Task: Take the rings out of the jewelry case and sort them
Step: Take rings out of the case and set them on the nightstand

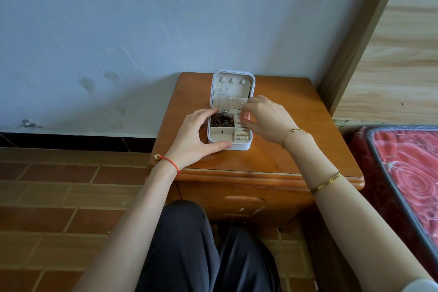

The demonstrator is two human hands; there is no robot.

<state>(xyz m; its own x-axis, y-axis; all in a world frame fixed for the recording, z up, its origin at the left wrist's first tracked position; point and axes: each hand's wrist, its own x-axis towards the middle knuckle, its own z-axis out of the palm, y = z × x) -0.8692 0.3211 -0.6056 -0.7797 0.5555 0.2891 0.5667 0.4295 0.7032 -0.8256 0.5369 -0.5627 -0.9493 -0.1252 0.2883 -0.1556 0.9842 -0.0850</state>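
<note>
A small white jewelry case (pixel 244 146) stands open on the wooden bedside cabinet (pixel 296 149), its lid (pixel 233 87) upright against the wall. Several small rings (pixel 241 136) lie in the slots on the case's right side, and dark brown beads (pixel 221 119) fill a compartment at the upper left. My left hand (pixel 196 135) grips the case's left side, thumb along the front edge. My right hand (pixel 265 118) hovers over the right side of the case, fingertips pinched together above the ring slots. What the fingertips hold is too small to tell.
The cabinet stands against a pale blue wall (pixel 142 31). A bed with a red patterned mattress (pixel 407 173) and wooden headboard (pixel 391 54) is at the right. Brown floor tiles (pixel 59 197) spread to the left. My dark-trousered legs (pixel 189 244) are below the cabinet front.
</note>
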